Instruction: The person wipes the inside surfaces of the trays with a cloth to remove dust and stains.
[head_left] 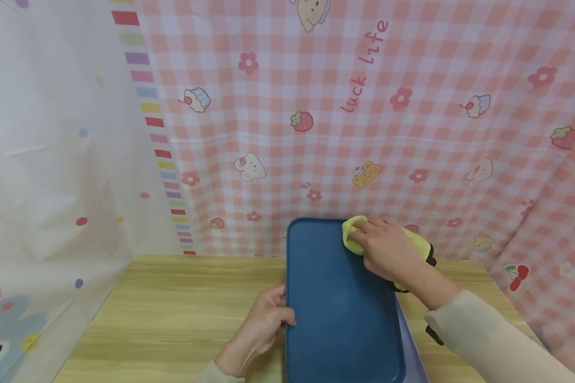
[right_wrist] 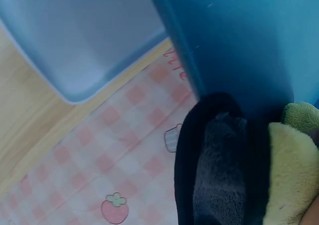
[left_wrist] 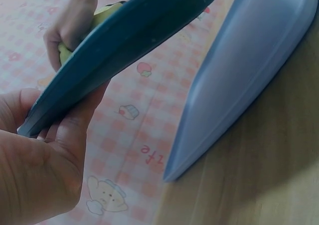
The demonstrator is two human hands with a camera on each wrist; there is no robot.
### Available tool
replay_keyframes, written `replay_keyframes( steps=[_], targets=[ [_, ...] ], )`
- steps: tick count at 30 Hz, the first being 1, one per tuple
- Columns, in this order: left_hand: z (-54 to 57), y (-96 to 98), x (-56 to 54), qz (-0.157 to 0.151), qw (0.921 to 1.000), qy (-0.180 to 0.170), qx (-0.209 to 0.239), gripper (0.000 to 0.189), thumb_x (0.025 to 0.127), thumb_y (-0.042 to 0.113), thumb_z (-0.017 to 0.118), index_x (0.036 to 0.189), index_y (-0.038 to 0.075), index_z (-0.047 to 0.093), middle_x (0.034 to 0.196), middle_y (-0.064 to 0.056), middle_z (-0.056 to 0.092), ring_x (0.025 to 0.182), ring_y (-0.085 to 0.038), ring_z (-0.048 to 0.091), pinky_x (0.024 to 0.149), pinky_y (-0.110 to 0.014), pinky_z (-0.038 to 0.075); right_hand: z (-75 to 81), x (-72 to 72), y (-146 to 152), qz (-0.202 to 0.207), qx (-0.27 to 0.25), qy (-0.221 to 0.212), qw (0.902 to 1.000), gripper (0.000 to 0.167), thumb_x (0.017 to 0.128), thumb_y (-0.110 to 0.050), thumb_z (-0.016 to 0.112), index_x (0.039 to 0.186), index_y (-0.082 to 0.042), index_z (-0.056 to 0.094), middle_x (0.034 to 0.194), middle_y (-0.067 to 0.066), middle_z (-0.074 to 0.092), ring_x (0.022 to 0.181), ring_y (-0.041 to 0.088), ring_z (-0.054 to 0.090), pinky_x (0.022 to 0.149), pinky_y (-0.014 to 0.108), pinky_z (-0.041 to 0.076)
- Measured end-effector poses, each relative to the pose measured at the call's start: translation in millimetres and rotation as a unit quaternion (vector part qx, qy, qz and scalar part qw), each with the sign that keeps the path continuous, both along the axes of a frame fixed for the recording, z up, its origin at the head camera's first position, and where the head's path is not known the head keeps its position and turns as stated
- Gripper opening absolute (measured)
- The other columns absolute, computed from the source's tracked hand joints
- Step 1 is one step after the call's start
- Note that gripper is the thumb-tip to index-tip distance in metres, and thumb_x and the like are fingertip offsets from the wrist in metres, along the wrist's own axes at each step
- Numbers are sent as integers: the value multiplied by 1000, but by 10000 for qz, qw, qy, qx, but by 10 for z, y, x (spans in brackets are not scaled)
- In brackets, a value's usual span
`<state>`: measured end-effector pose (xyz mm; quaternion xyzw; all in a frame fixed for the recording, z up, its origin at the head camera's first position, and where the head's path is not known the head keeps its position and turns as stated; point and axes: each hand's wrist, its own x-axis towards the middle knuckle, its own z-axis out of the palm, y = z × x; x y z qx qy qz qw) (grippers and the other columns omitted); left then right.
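A dark blue rectangular tray [head_left: 340, 314] is held up off the table, tilted in the left wrist view. My left hand [head_left: 264, 323] grips its left edge, thumb over the rim and fingers underneath, as the left wrist view [left_wrist: 45, 160] shows from the side. With bent fingers, my right hand [head_left: 388, 250] holds a yellow cloth [head_left: 353, 234] on the tray's far right corner. The cloth's dark grey side and black border [right_wrist: 219, 165] hang past the tray's edge in the right wrist view.
A pale lavender tray [left_wrist: 249, 60] lies on the wood-grain table [head_left: 196, 314], partly hidden below the blue one in the head view. Behind the table hangs a pink checked curtain [head_left: 268, 138]; a white printed sheet [head_left: 67, 175] covers the left side.
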<state>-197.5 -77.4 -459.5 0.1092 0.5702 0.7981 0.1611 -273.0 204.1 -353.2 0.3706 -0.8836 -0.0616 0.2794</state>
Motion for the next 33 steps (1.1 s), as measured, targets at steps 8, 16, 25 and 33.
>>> replay_keyframes(
  steps=[8,16,25,33],
  targets=[
    [7,0,6,52,10000,-4,75,80,63,-20,48,142,-14,53,111,-20,76,89,-18,74,69,-26,60,46,-10,-218,426,-77,141,9990,33,81,4,60,103,-11,79,108,10,73,98,33,67,78,46,53],
    [23,5,16,-34,9998,-43,172,77,64,-20,48,140,-16,54,105,-16,77,86,-17,74,67,-27,60,88,-11,-449,778,255,279,9963,32,86,3,62,106,-14,79,117,9,73,106,32,66,82,45,52],
    [20,26,19,-22,9998,-81,158,71,63,-21,47,133,-16,58,94,-10,76,79,-14,73,63,-25,58,100,-3,-616,989,391,331,9938,36,87,2,61,113,-15,79,123,9,72,113,30,64,88,46,52],
    [38,41,31,-2,9998,-85,161,71,62,-21,47,132,-15,58,93,-9,76,80,-14,73,64,-25,58,109,8,-755,1005,374,262,9939,37,90,1,59,116,-17,79,126,9,72,117,29,64,94,46,51]
  ],
)
